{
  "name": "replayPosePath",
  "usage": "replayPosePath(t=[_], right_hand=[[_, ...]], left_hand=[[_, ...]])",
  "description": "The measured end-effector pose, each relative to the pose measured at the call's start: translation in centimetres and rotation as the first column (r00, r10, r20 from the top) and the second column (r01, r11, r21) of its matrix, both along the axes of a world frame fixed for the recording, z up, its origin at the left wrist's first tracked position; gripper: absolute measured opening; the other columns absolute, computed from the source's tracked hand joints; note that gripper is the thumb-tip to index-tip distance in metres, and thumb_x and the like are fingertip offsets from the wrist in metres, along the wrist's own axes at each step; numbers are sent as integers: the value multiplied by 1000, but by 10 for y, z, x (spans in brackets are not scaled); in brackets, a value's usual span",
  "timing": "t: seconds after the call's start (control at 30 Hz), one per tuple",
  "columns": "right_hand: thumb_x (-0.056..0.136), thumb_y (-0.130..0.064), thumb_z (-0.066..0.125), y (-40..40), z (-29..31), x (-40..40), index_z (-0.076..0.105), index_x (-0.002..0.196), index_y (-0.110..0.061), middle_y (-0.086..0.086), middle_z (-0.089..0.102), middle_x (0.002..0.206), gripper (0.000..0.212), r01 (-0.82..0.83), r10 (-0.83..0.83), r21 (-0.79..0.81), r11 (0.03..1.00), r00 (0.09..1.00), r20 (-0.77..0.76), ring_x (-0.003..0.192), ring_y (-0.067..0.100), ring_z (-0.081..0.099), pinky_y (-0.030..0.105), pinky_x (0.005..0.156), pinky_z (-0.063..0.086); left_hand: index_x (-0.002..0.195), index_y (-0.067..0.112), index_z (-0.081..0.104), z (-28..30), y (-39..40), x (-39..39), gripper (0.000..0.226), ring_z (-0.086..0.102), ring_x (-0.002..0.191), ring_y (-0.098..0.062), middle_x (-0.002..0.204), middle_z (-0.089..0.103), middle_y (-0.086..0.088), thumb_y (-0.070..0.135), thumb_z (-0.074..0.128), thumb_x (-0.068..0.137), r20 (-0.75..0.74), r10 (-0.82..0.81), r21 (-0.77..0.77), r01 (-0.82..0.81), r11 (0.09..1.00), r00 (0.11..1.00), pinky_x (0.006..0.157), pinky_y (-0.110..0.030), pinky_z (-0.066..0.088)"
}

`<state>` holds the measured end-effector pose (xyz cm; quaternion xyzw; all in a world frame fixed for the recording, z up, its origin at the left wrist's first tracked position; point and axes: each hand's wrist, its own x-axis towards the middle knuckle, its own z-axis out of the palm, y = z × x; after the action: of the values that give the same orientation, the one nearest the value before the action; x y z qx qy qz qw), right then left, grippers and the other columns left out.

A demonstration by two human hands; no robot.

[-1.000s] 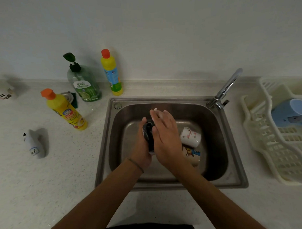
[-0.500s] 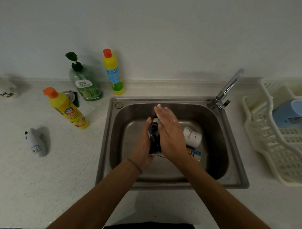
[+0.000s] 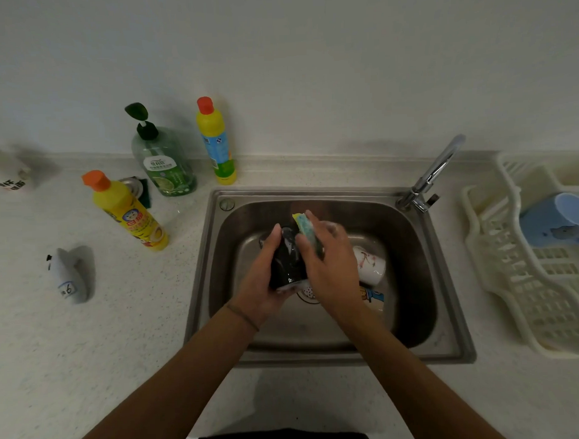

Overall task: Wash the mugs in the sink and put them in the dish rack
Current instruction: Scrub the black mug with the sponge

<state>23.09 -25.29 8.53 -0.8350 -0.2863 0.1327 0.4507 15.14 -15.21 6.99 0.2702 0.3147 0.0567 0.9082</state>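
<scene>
Over the steel sink (image 3: 425, 280), my left hand (image 3: 264, 286) grips a black mug (image 3: 288, 262) from the left. My right hand (image 3: 332, 267) holds a yellow and blue sponge (image 3: 306, 230) pressed against the mug's right side. A white mug with a pink print (image 3: 370, 264) lies on its side in the basin. Below it, half hidden by my right wrist, lies a mug with a cartoon print (image 3: 373, 297). A blue mug (image 3: 557, 223) rests in the cream dish rack (image 3: 513, 277) at the right.
The tap (image 3: 434, 175) stands at the sink's back right corner, spout swung away. Two yellow bottles (image 3: 127, 212) (image 3: 216, 143) and a green soap dispenser (image 3: 161, 158) stand left of the sink. A small grey object (image 3: 70, 276) and a white item (image 3: 7, 173) lie on the counter.
My right hand has slid back along the black mug, and the sponge now shows above my fingers. The left hand keeps its hold on the mug.
</scene>
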Motion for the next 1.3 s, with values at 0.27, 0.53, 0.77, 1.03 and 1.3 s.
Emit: replayPosePath(t=[0.27,0.53,0.77,1.03,1.3], right_hand=[[105,-45,30,-14,-16,-17,29,155,-42,-2,43,134,50,-123,123,-4,992,992,-4,109,8,55,33,89,58],[108,-36,39,-4,-3,-1,45,146,-38,-1,45,129,38,-70,83,118,991,990,-114,110,11,59,32,89,58],[109,-28,37,-18,-10,-16,37,154,-32,-2,50,126,45,-40,47,83,996,995,-84,96,5,56,22,78,53],[105,-36,38,-19,-14,-28,38,152,-26,11,47,141,49,-100,127,-95,990,926,354,124,18,48,21,96,41],[105,-26,45,-13,13,9,48,147,-23,4,47,135,42,-164,158,-18,986,907,389,119,12,50,35,92,54]], left_hand=[[141,14,60,2,15,1,70,65,120,-28,139,64,-16,58,60,87,-16,35,25,-34,999,999,101,-43,54],[143,16,58,-1,6,1,61,71,111,-25,135,66,-16,42,67,88,-14,77,97,-76,992,997,77,-35,61],[140,21,56,-7,15,6,63,68,117,-33,130,69,-15,34,79,82,6,269,119,-268,956,963,93,-53,57],[136,26,54,-9,9,11,49,71,112,-33,125,72,-13,31,74,91,-119,351,167,-330,929,929,94,-57,57],[126,20,60,-11,-1,4,52,71,111,-32,123,70,-15,20,84,80,-93,352,377,-295,878,931,91,-52,59]])
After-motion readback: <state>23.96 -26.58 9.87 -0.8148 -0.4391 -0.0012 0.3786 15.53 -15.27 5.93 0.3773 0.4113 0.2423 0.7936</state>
